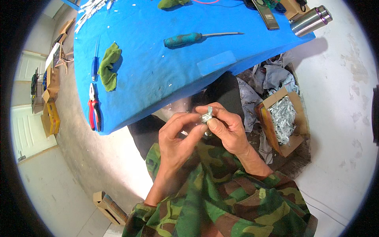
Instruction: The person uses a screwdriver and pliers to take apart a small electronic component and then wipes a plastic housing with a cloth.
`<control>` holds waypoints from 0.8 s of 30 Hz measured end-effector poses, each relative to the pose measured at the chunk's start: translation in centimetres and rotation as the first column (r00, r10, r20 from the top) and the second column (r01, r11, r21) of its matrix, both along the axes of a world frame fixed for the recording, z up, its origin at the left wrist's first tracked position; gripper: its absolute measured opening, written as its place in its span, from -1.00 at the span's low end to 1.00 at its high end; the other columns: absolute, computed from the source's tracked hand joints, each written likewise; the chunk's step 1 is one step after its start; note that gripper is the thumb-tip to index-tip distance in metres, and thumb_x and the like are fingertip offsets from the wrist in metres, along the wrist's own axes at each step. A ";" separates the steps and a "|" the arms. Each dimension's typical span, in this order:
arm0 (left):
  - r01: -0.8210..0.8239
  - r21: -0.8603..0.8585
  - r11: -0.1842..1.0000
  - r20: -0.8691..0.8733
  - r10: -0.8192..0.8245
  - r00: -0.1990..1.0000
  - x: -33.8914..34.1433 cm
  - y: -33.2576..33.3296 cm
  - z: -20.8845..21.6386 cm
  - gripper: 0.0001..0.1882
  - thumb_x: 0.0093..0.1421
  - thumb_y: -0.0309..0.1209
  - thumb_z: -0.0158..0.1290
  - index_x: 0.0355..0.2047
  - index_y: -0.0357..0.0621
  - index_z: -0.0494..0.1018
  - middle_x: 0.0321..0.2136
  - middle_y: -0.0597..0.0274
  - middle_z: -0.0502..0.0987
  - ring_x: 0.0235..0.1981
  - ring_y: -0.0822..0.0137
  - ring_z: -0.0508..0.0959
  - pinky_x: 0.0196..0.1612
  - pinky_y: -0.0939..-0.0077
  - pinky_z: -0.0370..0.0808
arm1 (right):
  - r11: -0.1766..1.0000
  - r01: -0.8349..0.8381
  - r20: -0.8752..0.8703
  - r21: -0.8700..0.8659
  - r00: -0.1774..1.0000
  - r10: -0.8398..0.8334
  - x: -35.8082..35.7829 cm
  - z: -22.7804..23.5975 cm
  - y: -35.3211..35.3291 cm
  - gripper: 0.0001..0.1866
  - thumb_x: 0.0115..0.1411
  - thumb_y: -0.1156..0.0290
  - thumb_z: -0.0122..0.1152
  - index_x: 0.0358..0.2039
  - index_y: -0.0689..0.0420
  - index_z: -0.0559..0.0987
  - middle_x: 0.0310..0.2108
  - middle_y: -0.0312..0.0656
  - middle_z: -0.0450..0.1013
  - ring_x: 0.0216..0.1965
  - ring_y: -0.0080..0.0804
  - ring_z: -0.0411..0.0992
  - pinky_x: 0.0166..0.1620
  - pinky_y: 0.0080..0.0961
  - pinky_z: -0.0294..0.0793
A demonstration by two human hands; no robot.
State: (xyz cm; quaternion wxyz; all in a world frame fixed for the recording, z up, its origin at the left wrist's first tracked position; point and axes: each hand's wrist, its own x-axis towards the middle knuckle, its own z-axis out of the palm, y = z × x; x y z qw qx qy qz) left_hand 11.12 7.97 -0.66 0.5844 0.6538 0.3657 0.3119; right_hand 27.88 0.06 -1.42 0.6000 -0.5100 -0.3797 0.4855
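Note:
Between my fingertips, above my lap, is a small shiny silver metal piece (207, 116) with a bent tab standing up. My left hand (178, 132) pinches it from the left with thumb and forefinger. From the other side my right hand (227, 127) grips it, the thumb pressed on its face. Both hands are closed on the piece, and its lower part is hidden by the fingers. On the blue-covered table (142, 71) beyond lie a teal-handled screwdriver (184, 40), a blue-handled screwdriver (94, 68), red-handled pliers (94, 110) and a green cloth (109, 67).
An open cardboard box (283, 118) full of silver strips stands to my right, beside grey rags (272, 77). A steel flask (312, 21) rests at the table's far right corner. White strips (91, 11) lie at the far left, and another green cloth (172, 3) at the back.

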 end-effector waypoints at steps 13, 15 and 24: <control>-0.053 -0.197 0.979 0.111 0.076 0.991 -0.3 -0.6 -1.2 -0.84 0.34 -0.54 0.26 -0.12 -0.36 0.62 -0.24 0.22 0.67 -0.29 0.48 0.63 -0.22 0.60 0.57 | 0.996 -0.068 0.107 0.056 0.992 0.061 0.3 -0.4 0.3 -0.68 0.46 0.45 0.18 0.14 0.29 0.64 -0.04 -0.16 0.55 -0.06 -0.48 0.47 -0.05 -0.54 0.47; -0.059 -0.219 0.974 0.118 0.087 0.989 -0.4 -0.7 -1.2 -0.86 0.35 -0.54 0.24 -0.12 -0.35 0.62 -0.25 0.23 0.67 -0.30 0.49 0.62 -0.24 0.61 0.57 | 0.997 -0.060 0.105 0.051 0.993 0.054 0.1 -0.5 0.2 -0.68 0.46 0.46 0.18 0.14 0.29 0.64 -0.04 -0.15 0.55 -0.07 -0.48 0.47 -0.05 -0.53 0.48; -0.073 -0.123 0.990 0.021 0.076 0.997 -0.3 -0.6 -1.5 -0.85 0.38 -0.53 0.20 -0.11 -0.38 0.61 -0.31 0.26 0.66 -0.35 0.52 0.60 -0.27 0.62 0.55 | 0.999 -0.031 0.080 0.019 0.996 0.030 -0.1 -0.3 0.3 -0.68 0.46 0.46 0.19 0.14 0.33 0.63 -0.07 -0.17 0.54 -0.10 -0.50 0.46 -0.06 -0.53 0.47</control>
